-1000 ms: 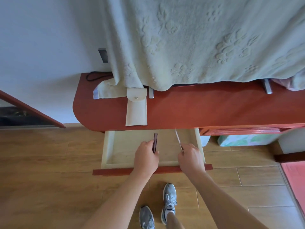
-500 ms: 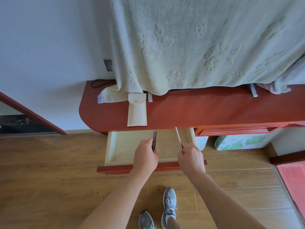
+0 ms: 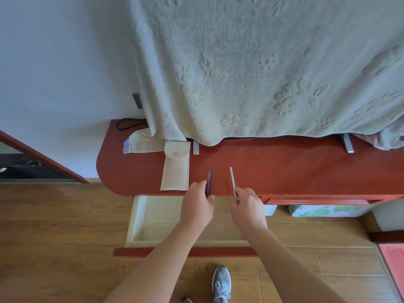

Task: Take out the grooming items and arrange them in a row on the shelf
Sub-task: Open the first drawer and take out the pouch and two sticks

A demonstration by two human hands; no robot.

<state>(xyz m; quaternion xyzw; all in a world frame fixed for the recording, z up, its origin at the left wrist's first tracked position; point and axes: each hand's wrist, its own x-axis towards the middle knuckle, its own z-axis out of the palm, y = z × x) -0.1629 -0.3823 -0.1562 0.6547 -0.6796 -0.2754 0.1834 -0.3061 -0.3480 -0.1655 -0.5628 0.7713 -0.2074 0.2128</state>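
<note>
My left hand point(image 3: 197, 205) grips a slim dark grooming tool point(image 3: 209, 182) that points away from me over the front edge of the red shelf point(image 3: 284, 169). A thin white stick-like grooming tool point(image 3: 232, 181) is held by my right hand point(image 3: 248, 209), also angled up over the shelf edge. A cream pouch point(image 3: 176, 171) with a snap flap lies flat on the shelf, just left of the dark tool. Below the shelf the pale wooden drawer point(image 3: 140, 217) stands pulled out beneath my forearms.
A large pale towel point(image 3: 251, 68) hangs over the back of the shelf, covering something with metal feet point(image 3: 196, 147). A black cable point(image 3: 126, 124) lies at the shelf's left back corner. The floor is wood, with a red mat point(image 3: 393, 265) at right and my grey shoe point(image 3: 221, 283) below.
Both hands have risen from inside the drawer to the shelf's front edge, carrying the dark tool and the white stick. The camera has shifted, so the shelf sits lower in view.
</note>
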